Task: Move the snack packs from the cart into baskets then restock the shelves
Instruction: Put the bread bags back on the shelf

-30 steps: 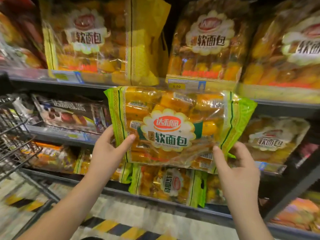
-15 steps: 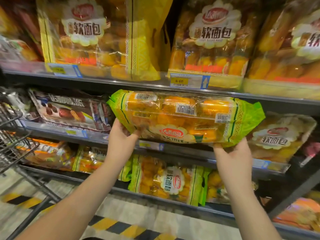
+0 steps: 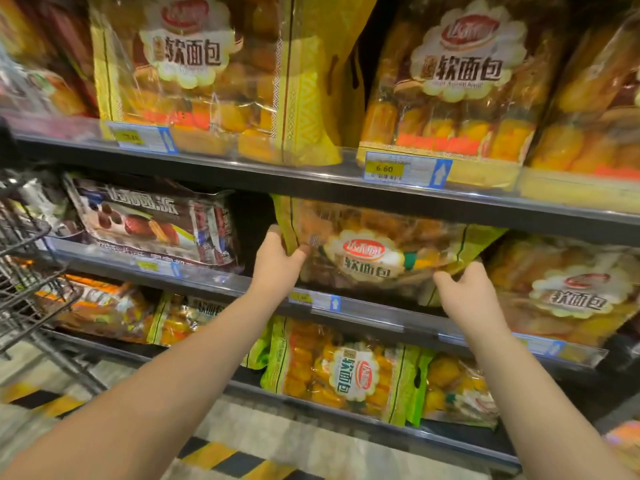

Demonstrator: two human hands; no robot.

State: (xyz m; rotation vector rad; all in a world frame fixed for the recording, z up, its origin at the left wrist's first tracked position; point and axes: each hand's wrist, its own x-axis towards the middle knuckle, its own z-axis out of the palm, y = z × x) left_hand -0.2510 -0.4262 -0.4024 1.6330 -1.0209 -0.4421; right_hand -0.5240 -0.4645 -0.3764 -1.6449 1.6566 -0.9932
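Note:
A green-edged bread pack (image 3: 381, 247) with a white scalloped label sits on the middle shelf (image 3: 367, 311), under the shelf above. My left hand (image 3: 278, 263) grips its left edge, thumb on the front. At the pack's lower right corner my right hand (image 3: 464, 292) holds on with curled fingers. The pack leans back into the shelf, its top in shadow.
A dark snack pack (image 3: 152, 225) lies left of the gap on the same shelf, a pale bread pack (image 3: 568, 289) to the right. Yellow packs (image 3: 214, 74) fill the upper shelf, green ones (image 3: 346, 372) the lower. A wire cart (image 3: 24, 268) stands at left.
Both hands lifted the green pack, tipped it flat and pushed it forward into the middle shelf, where it now stands with its label facing out.

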